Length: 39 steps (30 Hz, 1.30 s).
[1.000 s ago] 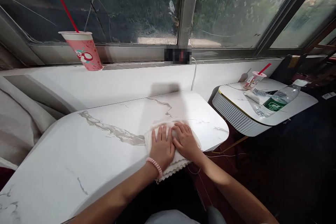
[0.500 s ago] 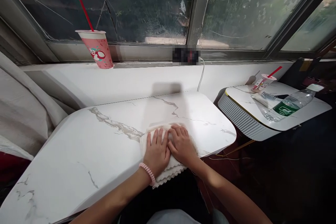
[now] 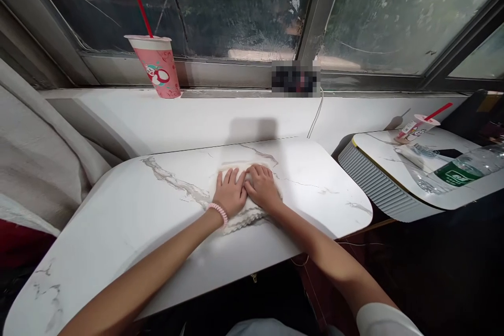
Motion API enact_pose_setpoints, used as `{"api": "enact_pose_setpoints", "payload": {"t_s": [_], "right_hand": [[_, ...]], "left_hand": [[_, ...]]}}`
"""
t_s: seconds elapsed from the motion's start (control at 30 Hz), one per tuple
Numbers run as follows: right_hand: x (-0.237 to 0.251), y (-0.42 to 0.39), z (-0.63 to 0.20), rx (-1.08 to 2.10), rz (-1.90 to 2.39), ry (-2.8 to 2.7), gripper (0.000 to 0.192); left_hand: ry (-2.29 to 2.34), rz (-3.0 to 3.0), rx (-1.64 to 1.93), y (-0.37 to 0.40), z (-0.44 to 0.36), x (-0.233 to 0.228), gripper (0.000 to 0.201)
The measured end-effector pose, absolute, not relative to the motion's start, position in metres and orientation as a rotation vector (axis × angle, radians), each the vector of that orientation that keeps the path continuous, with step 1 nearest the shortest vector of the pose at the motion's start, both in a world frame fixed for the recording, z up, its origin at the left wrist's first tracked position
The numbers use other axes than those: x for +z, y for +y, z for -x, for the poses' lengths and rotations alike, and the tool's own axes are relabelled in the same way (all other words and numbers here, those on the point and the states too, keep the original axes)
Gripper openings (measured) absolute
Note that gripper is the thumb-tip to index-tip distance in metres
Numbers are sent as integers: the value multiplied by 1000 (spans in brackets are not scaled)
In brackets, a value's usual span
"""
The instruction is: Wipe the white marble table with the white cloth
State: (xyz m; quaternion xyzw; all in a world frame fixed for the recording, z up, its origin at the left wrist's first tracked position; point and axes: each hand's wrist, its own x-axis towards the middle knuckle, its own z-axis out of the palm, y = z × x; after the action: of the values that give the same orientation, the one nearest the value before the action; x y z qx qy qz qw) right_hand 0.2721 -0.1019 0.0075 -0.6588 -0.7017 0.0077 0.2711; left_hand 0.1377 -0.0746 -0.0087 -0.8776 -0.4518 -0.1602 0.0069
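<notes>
A white cloth (image 3: 246, 216) with a scalloped edge lies flat on the white marble table (image 3: 129, 220). Both my hands press down on it side by side, palms flat. My left hand (image 3: 229, 192), with a pink beaded bracelet on the wrist, covers the cloth's left half. My right hand (image 3: 261, 188) covers its right half, touching the left hand. The cloth sits near the middle of the table, away from the front edge.
A pink paper cup (image 3: 158, 66) with a red straw stands on the window ledge. A second white table (image 3: 397, 168) at the right holds a small cup (image 3: 415, 128), a plastic water bottle (image 3: 460, 170) and a packet. A white cable (image 3: 315, 118) hangs from the ledge. Grey fabric (image 3: 35, 163) lies at left.
Both hands have pushed the cloth away from the table's front edge toward the window, so it now lies fully on the tabletop. The view has shifted right.
</notes>
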Motion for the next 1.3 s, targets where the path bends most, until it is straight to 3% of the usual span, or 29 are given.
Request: {"api": "enact_pose_setpoints", "payload": {"t_s": [0.33, 0.7, 1.03, 1.3], "right_hand": [[5, -15, -275, 26, 1854, -1772, 23], [-1, 39, -278, -6, 1914, -1754, 25], [-3, 45, -276, 38, 1768, -1935, 34], [-5, -13, -256, -2, 1769, -1973, 39]], "left_hand": [[-1429, 2769, -648, 17, -146, -8, 43], [-1487, 2794, -634, 66, -154, -1, 42], [-1615, 2710, -560, 52, -143, 1, 48], [-1547, 2722, -559, 5, -120, -3, 47]]}}
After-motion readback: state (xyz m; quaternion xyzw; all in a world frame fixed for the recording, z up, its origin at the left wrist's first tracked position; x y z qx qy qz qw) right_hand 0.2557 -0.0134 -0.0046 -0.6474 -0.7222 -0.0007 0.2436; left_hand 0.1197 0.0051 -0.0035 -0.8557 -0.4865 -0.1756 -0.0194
